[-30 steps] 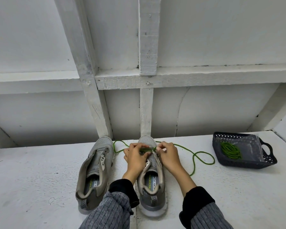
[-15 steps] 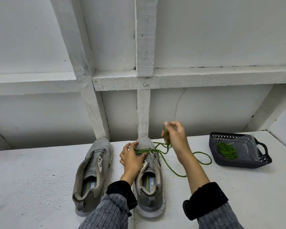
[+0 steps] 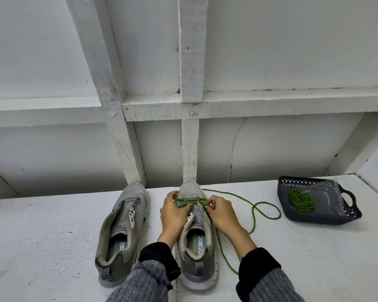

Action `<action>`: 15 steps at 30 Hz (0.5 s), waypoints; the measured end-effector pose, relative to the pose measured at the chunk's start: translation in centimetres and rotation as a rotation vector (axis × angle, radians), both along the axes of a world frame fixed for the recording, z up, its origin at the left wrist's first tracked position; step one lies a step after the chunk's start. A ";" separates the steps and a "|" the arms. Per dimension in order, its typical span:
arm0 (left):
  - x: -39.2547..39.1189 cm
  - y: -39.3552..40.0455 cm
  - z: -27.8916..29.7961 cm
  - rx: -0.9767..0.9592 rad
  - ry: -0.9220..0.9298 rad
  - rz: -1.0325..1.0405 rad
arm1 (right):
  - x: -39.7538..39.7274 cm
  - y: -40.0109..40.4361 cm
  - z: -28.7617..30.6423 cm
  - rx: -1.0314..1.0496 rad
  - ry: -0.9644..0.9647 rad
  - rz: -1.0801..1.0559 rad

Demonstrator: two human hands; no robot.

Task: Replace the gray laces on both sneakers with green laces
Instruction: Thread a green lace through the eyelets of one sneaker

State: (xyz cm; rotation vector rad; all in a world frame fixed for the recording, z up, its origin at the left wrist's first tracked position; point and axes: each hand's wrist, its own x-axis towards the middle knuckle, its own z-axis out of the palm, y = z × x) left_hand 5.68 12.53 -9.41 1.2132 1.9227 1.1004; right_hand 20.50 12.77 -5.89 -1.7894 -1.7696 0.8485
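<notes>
Two grey sneakers stand side by side on the white table, toes toward the wall. The left sneaker (image 3: pixel 123 232) has no lace in its eyelets. The right sneaker (image 3: pixel 195 240) carries a green lace (image 3: pixel 252 209) across its front eyelets, and the lace's free length loops over the table to the right. My left hand (image 3: pixel 174 211) holds the shoe's left side with fingers curled on the lace. My right hand (image 3: pixel 220 211) pinches the lace at the right eyelets.
A dark perforated basket (image 3: pixel 319 214) sits at the right of the table, holding a coil of green lace (image 3: pixel 300 200) and a clear plastic bag. White wooden beams and a wall rise just behind the sneakers.
My right hand, which was raised above the shoe pulling the lace upward, has come back down to the right eyelets. The lace's loose part now lies further along the table toward me.
</notes>
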 end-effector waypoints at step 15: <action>-0.5 -0.5 0.2 0.046 -0.094 -0.026 | 0.5 0.4 10.4 0.210 1.281 -0.089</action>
